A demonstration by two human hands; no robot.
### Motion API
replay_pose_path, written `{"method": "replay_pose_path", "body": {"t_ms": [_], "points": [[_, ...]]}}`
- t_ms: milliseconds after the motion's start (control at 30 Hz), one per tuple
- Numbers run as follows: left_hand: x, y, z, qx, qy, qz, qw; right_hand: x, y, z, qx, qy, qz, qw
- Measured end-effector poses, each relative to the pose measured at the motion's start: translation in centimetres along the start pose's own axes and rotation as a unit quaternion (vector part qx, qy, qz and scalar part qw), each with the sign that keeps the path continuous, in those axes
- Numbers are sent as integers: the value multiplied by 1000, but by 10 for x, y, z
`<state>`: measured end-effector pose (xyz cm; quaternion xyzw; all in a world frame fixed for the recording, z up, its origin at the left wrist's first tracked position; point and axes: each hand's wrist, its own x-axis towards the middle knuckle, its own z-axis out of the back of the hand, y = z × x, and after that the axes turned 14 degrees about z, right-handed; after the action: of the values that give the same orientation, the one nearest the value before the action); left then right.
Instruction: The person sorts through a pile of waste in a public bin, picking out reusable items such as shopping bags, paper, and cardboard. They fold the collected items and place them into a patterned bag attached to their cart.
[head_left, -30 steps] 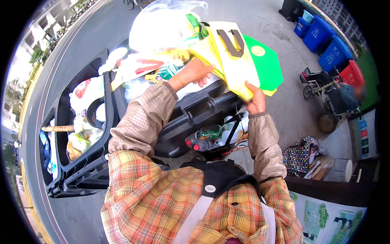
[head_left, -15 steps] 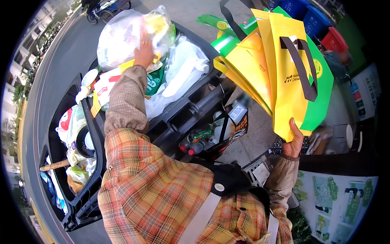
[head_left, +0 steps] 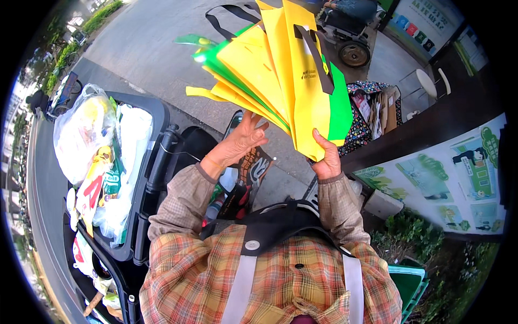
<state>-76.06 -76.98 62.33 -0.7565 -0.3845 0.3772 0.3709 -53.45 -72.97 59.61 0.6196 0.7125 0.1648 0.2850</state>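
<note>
My right hand (head_left: pixel 326 156) grips a fanned bunch of flat yellow and green shopping bags (head_left: pixel 302 116) by its lower corner, thumb on the front. Dark strap handles (head_left: pixel 318 59) hang from the bags. My left hand (head_left: pixel 240 139) is raised just below the left part of the bunch, fingers apart and holding nothing; I cannot tell whether its fingertips touch the bags. Beneath it, a dark printed carrier bag (head_left: pixel 251 173) with bottles in it is partly hidden by my left forearm.
At left stands a black bin (head_left: pixel 156 116) heaped with plastic bags (head_left: pixel 81 135) and other rubbish. A patterned bag (head_left: pixel 359 127) holding cardboard is at right, by a picture board (head_left: pixel 458 178). A person sits beyond, near a wheel (head_left: pixel 354 54). A green container (head_left: pixel 407 281) is lower right.
My left hand has left the clear plastic bag on the bin and come across to the shopping bags. The view has turned right, so the bin now sits farther left.
</note>
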Motion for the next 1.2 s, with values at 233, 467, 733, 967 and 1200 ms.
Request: {"method": "replay_pose_path", "body": {"t_ms": [233,467,733,967,1200], "points": [[99,5,-52,-185,-100,-248,946,16,9,32,-168,46,191,966],[150,14,9,-313,-82,-191,927,35,-25,71,-280,140,174,934],[200,12,90,-258,-23,-179,949,167,28,186,-540,89,118,828],[293,-29,98,-156,26,-45,986,260,87,94,-284,59,43,956],[379,-43,105,-136,-79,41,987,279,111,77,-96,-10,34,995]]}}
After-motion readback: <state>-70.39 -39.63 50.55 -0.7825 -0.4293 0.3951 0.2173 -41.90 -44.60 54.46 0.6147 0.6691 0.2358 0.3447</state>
